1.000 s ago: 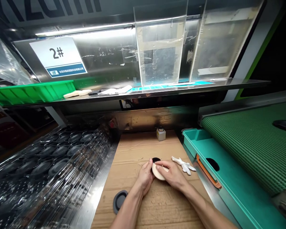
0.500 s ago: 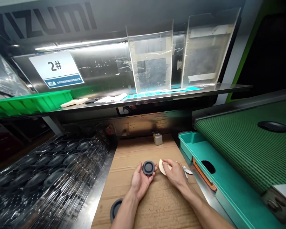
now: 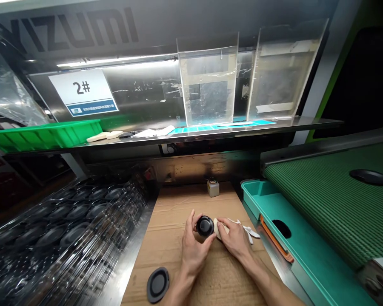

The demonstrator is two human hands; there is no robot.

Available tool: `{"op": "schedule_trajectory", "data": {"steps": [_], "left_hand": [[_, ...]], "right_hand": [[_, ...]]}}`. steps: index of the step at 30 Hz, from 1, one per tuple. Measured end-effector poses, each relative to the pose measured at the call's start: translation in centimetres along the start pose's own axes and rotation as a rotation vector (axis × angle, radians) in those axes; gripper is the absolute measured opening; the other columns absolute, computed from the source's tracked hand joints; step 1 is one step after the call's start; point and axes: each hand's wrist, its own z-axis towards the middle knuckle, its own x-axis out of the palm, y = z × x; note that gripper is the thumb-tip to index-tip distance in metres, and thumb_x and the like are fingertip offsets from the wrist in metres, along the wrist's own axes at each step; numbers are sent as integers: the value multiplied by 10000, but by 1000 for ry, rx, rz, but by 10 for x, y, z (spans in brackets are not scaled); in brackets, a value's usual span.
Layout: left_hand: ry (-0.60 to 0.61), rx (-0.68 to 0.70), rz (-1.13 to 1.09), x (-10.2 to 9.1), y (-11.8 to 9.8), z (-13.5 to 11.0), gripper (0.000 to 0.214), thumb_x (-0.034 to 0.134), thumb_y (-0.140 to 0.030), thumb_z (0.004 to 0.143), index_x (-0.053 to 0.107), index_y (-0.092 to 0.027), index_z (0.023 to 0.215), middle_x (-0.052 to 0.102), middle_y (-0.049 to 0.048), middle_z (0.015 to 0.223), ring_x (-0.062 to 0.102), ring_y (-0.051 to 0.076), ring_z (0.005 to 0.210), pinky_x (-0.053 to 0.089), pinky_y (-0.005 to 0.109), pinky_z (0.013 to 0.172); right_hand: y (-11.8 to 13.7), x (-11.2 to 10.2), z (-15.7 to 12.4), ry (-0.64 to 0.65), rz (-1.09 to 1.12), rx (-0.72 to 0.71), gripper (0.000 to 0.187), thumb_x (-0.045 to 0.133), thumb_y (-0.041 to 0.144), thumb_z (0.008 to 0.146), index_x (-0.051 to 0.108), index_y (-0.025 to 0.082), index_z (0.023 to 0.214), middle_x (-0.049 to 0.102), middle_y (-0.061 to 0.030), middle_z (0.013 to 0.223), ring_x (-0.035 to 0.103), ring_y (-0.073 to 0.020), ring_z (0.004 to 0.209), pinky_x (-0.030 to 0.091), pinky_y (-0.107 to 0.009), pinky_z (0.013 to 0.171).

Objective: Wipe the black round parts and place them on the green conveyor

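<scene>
My left hand (image 3: 194,248) grips a small round black plastic part (image 3: 205,226) by its edge, its glossy hollow side facing me. Close on its right, my right hand (image 3: 234,239) is closed on a cream-coloured pad (image 3: 217,227), which is mostly covered by my fingers. The pad's edge is at the rim of the black part; I cannot tell if they touch. Nearer me on the cardboard (image 3: 178,208) lies a larger dark oval part (image 3: 158,284), beside my left forearm. Crumpled white material (image 3: 251,233) sits just past my right hand.
A small bottle (image 3: 213,188) stands at the cardboard's far end. To the left are stacked clear trays (image 3: 83,250) of black parts. A teal bin (image 3: 306,263) and a green conveyor belt (image 3: 335,191) with a black part on it are at right. Above runs a metal shelf (image 3: 191,137) with a green crate (image 3: 47,135).
My left hand has turned the round part over, from its matt grey face to its glossy hollow face. The pad has come closer to it. The view has shifted slightly.
</scene>
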Motion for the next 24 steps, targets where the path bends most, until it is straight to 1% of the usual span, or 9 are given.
{"op": "schedule_trajectory", "data": {"steps": [2, 5, 10, 13, 16, 18, 20, 22, 24], "left_hand": [[-10, 122, 176, 1, -2, -4, 861, 720, -273, 745, 213, -293, 1440, 557, 77, 1312, 509, 219, 1231, 365, 422, 1071], [-7, 211, 305, 0, -4, -6, 837, 672, -272, 791, 163, -293, 1455, 538, 86, 1336, 481, 226, 1261, 364, 450, 1076], [-8, 221, 343, 0, -4, -6, 820, 652, -262, 806, 157, -268, 1459, 525, 101, 1340, 494, 219, 1239, 402, 430, 1049], [2, 195, 336, 0, -2, -6, 820, 645, -269, 809, 151, -260, 1463, 520, 100, 1344, 486, 214, 1243, 397, 421, 1050], [13, 158, 324, 0, -2, -7, 826, 643, -277, 805, 153, -249, 1469, 519, 103, 1350, 466, 228, 1259, 376, 435, 1057], [10, 144, 303, 0, -4, -7, 798, 649, -290, 796, 211, -239, 1462, 527, 107, 1345, 455, 245, 1262, 361, 443, 1058], [12, 143, 269, -2, -9, -7, 686, 656, -311, 788, 365, -233, 1404, 549, 109, 1320, 466, 262, 1240, 360, 431, 1047], [56, 146, 241, -4, -13, -5, 485, 646, -341, 793, 554, -235, 1256, 597, 101, 1255, 504, 270, 1183, 370, 404, 1019], [138, 89, 232, -6, -13, -3, 279, 584, -383, 831, 680, -226, 1041, 682, 92, 1062, 585, 262, 1021, 411, 369, 928]], "right_hand": [[1, -1, 0, 11, 1, 1, 330, 412, 385, 906, 678, 296, 1079, 711, -4, 1019, 651, -206, 983, 405, -332, 955], [2, -3, -1, 19, 2, 8, 335, 409, 396, 906, 681, 299, 1076, 710, -2, 1024, 650, -206, 989, 429, -320, 917], [2, -4, -1, 21, -2, 14, 340, 414, 404, 901, 683, 295, 1077, 712, -7, 1017, 650, -204, 988, 447, -305, 892], [2, -4, 0, 22, 4, 15, 337, 422, 412, 896, 685, 298, 1072, 712, -6, 1014, 649, -201, 992, 455, -294, 880], [2, -4, 0, 21, 11, 10, 336, 423, 411, 894, 687, 295, 1067, 713, -7, 1012, 650, -199, 988, 457, -291, 884], [2, -4, 0, 26, 11, 8, 339, 421, 413, 895, 687, 293, 1068, 713, -10, 1010, 650, -197, 988, 457, -289, 888], [2, -4, -1, 35, 6, 16, 346, 419, 421, 896, 685, 290, 1075, 713, -16, 1008, 649, -199, 992, 459, -291, 890], [2, -5, -1, 49, 0, 27, 357, 416, 430, 896, 683, 286, 1084, 713, -22, 1006, 648, -205, 994, 464, -298, 887], [2, -5, -1, 58, -4, 35, 369, 411, 435, 896, 682, 278, 1090, 713, -29, 1003, 648, -210, 994, 467, -305, 885]]}}
